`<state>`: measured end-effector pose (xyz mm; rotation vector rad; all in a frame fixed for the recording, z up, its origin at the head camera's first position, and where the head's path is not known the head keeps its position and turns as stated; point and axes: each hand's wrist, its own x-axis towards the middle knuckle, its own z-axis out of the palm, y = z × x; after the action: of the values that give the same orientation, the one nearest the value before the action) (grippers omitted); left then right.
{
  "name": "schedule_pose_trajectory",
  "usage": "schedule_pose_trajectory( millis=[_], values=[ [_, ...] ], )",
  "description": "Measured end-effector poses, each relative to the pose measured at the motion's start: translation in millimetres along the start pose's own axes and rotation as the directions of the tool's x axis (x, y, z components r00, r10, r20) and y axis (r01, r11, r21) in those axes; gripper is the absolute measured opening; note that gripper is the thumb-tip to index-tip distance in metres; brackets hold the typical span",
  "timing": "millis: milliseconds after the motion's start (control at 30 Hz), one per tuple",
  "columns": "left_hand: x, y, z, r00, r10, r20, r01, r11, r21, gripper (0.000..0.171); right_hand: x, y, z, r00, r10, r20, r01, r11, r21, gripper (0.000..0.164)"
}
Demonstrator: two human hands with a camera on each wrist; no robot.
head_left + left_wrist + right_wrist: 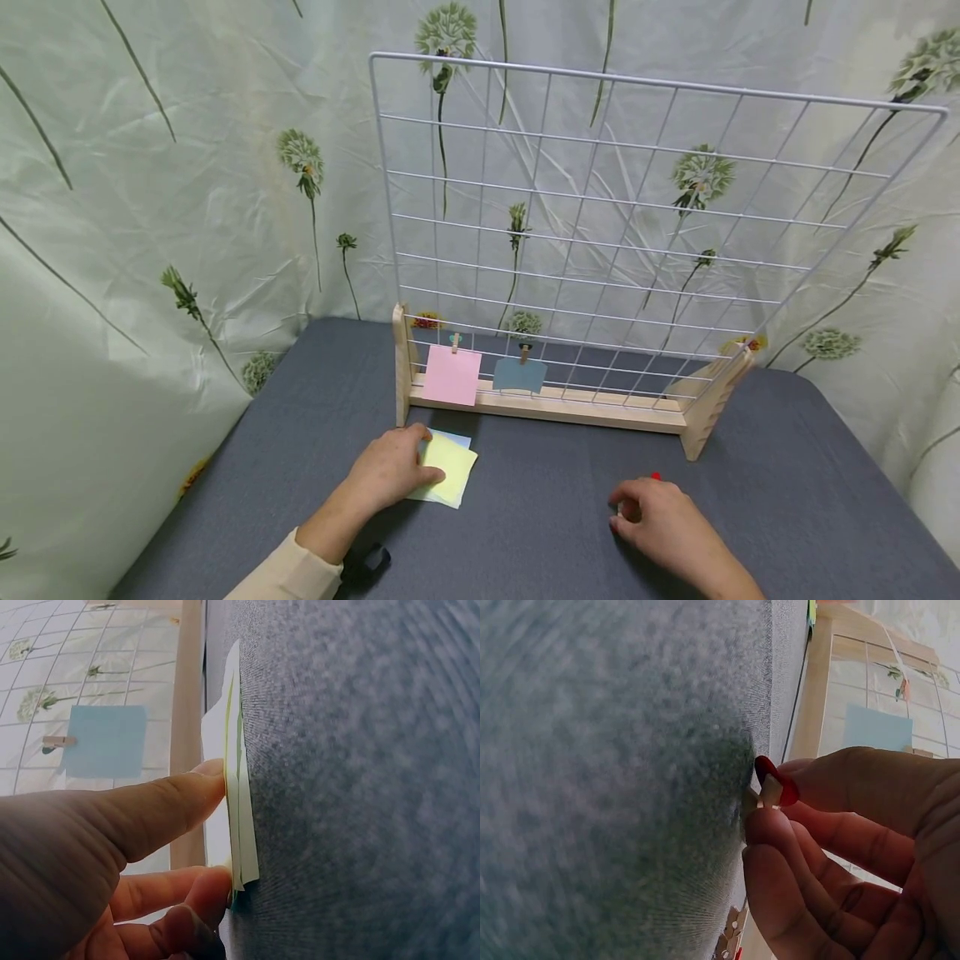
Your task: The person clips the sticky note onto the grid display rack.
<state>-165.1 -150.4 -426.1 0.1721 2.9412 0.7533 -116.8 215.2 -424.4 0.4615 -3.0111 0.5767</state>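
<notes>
My left hand (393, 467) touches a small pile of paper squares with thumb and index fingertips spread apart on it. A yellow sheet (453, 467) lies on top, with pale blue and whitish edges showing beneath. In the left wrist view the papers (241, 847) appear edge-on under the fingertips. My right hand (663, 521), low over the table, pinches a tiny wooden clothespin (771, 792) with a red decoration (787, 791) between thumb and fingers. On the grid rack (577, 196), wooden clothespins hold a pink paper (452, 375) and a blue-grey paper (519, 376).
The rack has a wooden base (555, 410) with two side feet. Several wooden clips (731, 930) lie beyond the right hand; a red bit (656, 476) shows behind it. A dark object (367, 567) is by the left wrist. Floral cloth (225, 167) surrounds the dark table (540, 533).
</notes>
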Motion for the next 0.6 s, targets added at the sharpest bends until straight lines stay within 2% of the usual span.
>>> schedule_pose_trajectory(
  millis=[167,400,600],
  values=[
    [1.9,-2.3,1.5,1.0,0.003,0.02,-0.003,1.0,-0.019,0.061,0.5,-1.4,-0.2,1.0,0.019,-0.006,-0.019,1.0,-0.011,0.022],
    [6.0,-6.7,2.0,0.999,-0.012,0.053,0.015,0.998,-0.066,0.073,2.9,-3.5,-0.4,0.995,0.094,0.023,-0.093,0.995,-0.04,0.029],
    [5.1,-6.0,1.1,0.999,0.006,0.051,-0.003,0.997,-0.072,0.065,2.1,-0.7,1.5,0.998,0.053,0.025,-0.053,0.998,-0.036,0.029]
  ],
)
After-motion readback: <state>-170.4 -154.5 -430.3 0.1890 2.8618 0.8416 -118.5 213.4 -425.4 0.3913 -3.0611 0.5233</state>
